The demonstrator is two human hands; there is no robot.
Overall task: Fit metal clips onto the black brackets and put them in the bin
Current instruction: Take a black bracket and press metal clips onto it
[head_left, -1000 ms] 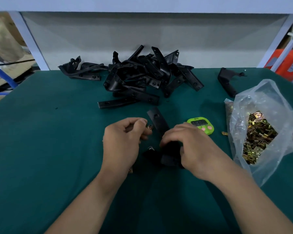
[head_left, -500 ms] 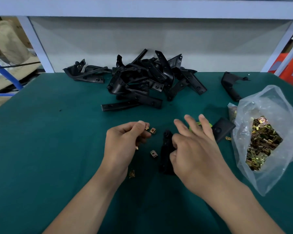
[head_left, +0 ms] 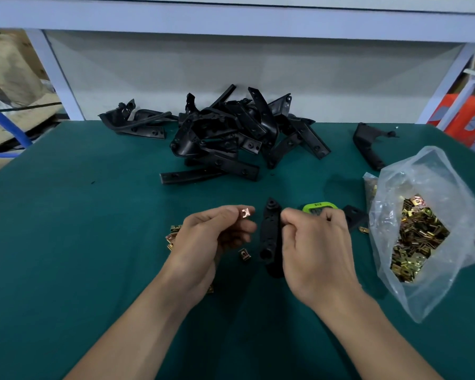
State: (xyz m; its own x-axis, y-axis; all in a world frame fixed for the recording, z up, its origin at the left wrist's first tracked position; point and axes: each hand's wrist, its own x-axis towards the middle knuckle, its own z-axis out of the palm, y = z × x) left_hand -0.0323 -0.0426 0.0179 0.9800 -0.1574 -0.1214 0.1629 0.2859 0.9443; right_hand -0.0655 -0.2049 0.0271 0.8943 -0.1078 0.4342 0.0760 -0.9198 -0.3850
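My left hand (head_left: pixel 211 237) pinches a small metal clip (head_left: pixel 246 213) between thumb and fingertips, just left of a black bracket (head_left: pixel 270 237). My right hand (head_left: pixel 317 242) grips that bracket by its right side, holding it on edge above the green table mat (head_left: pixel 80 242). The bracket's other arm (head_left: pixel 354 216) pokes out to the right of my knuckles. Loose clips lie on the mat: one (head_left: pixel 244 254) below my left fingers, a few (head_left: pixel 173 237) behind my left hand. No bin is in view.
A heap of black brackets (head_left: pixel 231 138) sits at the back middle, one more (head_left: pixel 368 144) lies back right. A clear plastic bag of brass clips (head_left: pixel 420 231) lies open at the right. A green timer (head_left: pixel 317 208) peeks out behind my right hand.
My right hand has closed round the bracket and turned it on edge; its fingers were spread half a second ago. My left hand has raised the clip closer to the bracket.
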